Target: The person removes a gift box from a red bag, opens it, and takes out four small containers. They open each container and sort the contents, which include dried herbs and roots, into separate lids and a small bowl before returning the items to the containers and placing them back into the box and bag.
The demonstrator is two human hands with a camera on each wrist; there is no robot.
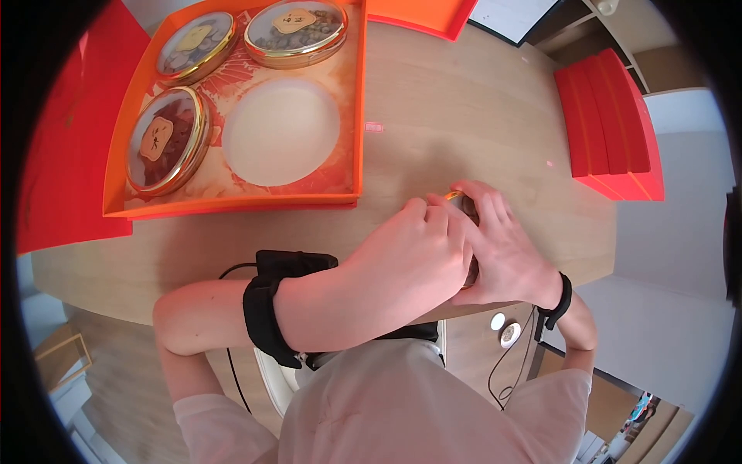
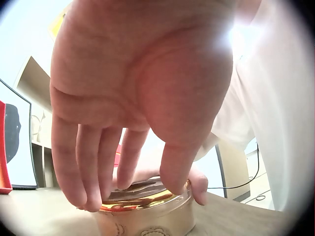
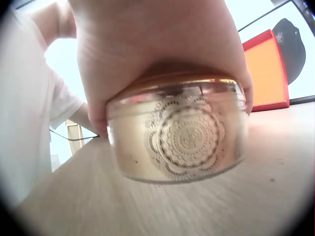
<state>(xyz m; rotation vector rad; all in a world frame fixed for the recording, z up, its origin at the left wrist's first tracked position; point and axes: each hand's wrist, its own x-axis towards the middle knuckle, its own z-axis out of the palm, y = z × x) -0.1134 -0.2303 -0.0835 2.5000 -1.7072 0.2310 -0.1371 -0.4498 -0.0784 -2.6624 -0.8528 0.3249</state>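
A round clear jar [image 3: 182, 137] with a gold-rimmed lid and an embossed side stands upright on the wooden table [image 1: 433, 100]. Over its top, the right hand [image 1: 506, 247] spans the lid, thumb and fingers curled round opposite edges. From the other side the left hand [image 1: 402, 259] reaches across, its fingers and thumb bent down onto the gold lid [image 2: 147, 196] in the left wrist view. In the head view the two hands hide most of the jar.
At the upper left, an orange-red box [image 1: 359, 116] holds several gold-rimmed jars [image 1: 170, 139] and one empty round recess [image 1: 280, 131]. Red boxes [image 1: 607, 116] stand at the right. A red panel [image 1: 73, 131] lies far left, and an orange tray [image 1: 425, 11] sits at the back.
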